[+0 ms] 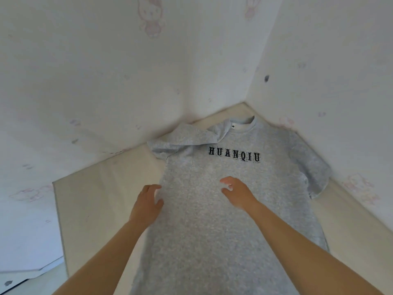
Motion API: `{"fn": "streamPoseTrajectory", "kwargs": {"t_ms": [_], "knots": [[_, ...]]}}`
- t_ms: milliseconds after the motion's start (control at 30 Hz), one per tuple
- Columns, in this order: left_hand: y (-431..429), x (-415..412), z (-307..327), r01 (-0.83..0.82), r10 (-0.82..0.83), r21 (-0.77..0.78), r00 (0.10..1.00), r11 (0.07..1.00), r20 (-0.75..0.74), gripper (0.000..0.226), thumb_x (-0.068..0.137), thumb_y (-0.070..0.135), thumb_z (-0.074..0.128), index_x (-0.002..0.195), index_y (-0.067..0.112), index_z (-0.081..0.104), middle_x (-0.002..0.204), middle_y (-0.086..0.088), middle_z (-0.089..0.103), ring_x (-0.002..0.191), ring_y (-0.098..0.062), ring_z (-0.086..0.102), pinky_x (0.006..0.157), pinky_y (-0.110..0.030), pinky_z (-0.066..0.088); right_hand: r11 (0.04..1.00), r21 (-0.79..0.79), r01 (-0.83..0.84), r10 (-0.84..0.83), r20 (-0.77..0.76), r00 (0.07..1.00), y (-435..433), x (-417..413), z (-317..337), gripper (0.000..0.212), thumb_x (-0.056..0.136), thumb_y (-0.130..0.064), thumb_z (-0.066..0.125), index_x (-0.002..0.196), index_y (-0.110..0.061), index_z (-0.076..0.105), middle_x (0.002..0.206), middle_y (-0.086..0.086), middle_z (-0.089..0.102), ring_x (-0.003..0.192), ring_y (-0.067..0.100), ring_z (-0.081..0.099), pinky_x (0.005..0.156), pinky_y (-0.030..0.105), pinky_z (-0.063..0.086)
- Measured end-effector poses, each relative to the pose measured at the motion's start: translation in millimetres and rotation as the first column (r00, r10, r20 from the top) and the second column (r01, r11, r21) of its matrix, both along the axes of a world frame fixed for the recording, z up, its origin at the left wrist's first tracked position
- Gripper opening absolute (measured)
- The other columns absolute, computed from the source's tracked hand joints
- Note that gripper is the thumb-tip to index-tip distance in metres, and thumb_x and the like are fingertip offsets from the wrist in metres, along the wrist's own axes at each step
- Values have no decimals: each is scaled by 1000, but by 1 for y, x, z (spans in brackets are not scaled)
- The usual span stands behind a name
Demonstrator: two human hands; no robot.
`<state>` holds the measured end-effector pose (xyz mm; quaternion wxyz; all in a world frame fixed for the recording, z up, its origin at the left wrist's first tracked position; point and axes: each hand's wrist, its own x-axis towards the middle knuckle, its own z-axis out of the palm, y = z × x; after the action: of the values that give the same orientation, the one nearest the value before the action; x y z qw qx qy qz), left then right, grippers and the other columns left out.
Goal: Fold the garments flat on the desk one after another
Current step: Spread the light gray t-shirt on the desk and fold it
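Two bare forearms reach in from the near edge. Left hand (146, 201) has its fingers loosely spread and holds nothing, at the left side edge of the grey T-shirt (212, 231). Right hand (236, 192) has its fingers loosely curled and holds nothing, over the chest; blur hides whether it touches the cloth. T-shirt is soft heathered knit, front up, lengthwise on the cream desk (95, 199), hem out of frame. Black block lettering (234, 154) crosses the chest. Left sleeve (180, 139) is crumpled and folded inward; right sleeve (312, 167) lies flat. Collar (242, 124) points at the far corner. Desk is smooth and matte, with a wide bare strip on the left and a narrow one on the right. White walls (106, 71) with a faint pink bunny print meet behind the collar.
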<state>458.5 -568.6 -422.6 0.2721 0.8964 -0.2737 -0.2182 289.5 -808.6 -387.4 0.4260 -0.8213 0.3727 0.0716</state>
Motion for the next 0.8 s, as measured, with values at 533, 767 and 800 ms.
{"fn": "streamPoseTrajectory", "kwargs": {"t_ms": [533, 767, 800], "knots": [[-130, 170, -30, -657, 347, -216, 614, 722, -709, 74, 76, 22, 81, 138, 9, 43, 115, -1, 59, 107, -20, 60, 98, -36, 46, 995, 45, 84, -88, 112, 990, -50, 207, -13, 60, 91, -10, 56, 146, -16, 31, 136, -4, 40, 132, 20, 39, 93, 24, 35], [-133, 166, -18, -696, 157, -348, 551, 628, -819, 19, 85, 0, 63, 104, 2, 67, 100, -12, 71, 91, -25, 68, 74, -34, 54, 944, 330, 3, -73, 199, 977, -56, 230, -15, 95, 81, -17, 75, 152, -35, 14, 148, -12, 30, 131, 17, 40, 102, 33, 40], [-131, 165, -13, -704, 164, -380, 573, 600, -803, 16, 85, -1, 60, 98, 6, 68, 96, -10, 71, 91, -24, 67, 73, -33, 53, 922, 387, -15, -63, 189, 980, -52, 234, -15, 92, 80, -16, 76, 151, -32, 20, 149, -7, 35, 129, 20, 45, 101, 35, 43]]}}
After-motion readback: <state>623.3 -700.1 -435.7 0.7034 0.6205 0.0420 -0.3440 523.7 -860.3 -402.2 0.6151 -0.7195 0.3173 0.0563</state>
